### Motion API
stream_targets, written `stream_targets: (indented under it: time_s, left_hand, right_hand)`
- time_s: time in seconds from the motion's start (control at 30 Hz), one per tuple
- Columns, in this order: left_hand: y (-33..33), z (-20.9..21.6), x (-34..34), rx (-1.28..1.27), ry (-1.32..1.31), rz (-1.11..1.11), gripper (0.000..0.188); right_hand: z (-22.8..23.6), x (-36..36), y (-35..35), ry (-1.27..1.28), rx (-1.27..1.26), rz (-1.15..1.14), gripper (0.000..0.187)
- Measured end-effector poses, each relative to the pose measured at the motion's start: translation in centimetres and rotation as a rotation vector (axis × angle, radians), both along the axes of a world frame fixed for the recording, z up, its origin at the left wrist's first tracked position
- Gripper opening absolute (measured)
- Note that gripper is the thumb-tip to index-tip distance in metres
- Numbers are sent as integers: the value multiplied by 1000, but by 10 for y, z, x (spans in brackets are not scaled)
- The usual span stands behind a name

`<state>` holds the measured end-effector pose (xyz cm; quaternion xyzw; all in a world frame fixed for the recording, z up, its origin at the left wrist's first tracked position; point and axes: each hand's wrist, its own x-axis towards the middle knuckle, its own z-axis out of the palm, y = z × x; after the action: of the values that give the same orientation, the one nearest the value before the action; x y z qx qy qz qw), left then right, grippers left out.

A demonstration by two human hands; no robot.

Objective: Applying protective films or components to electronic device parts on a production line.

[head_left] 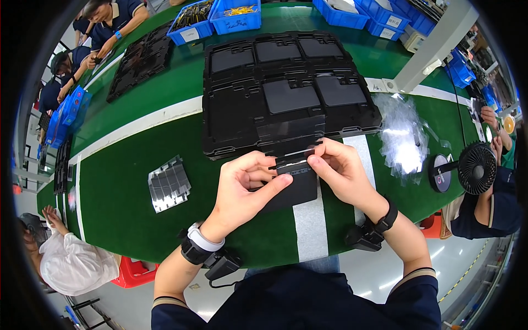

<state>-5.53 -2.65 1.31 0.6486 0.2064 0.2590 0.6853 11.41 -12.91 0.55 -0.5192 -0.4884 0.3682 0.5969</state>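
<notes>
Just in front of the black tray [234, 124], I hold a flat black rectangular piece [301, 191] between both hands. My left hand [242, 184] grips its left side, thumb on the face and fingers curled at the upper edge. With thumb and forefinger, my right hand [347, 171] pinches the upper right edge, where a thin shiny strip crosses. Beyond my fingertips a dark see-through film [291, 129] stands up over the tray's near edge; whether it joins the piece I cannot tell. Several flat dark grey pieces [291, 96] lie in the tray's compartments.
On the green table, a sheet of dark strips [169, 185] lies left and a heap of clear films [404, 137] right. A small black fan [477, 168] stands at the right near a metal post [434, 49]. Blue bins [236, 21] line the back. Other people sit on both sides.
</notes>
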Motion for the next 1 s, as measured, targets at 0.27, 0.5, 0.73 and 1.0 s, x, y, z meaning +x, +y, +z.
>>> stream_targets:
  time_s: [0.27, 0.5, 0.73, 1.0]
  left_hand:
    - [1, -1, 1, -45, -111, 31, 18]
    - [10, 5, -4, -249, -64, -40, 15]
    - [16, 15, -5, -284, 49, -79, 17]
    - [14, 10, -5, -238, -66, -64, 15]
  right_hand:
    - [3, -4, 0, 163, -213, 189, 21]
    - [7, -2, -2, 239, -167, 234, 24]
    - [12, -4, -6, 325, -80, 292, 23]
    - [8, -5, -2, 219, -112, 191, 23]
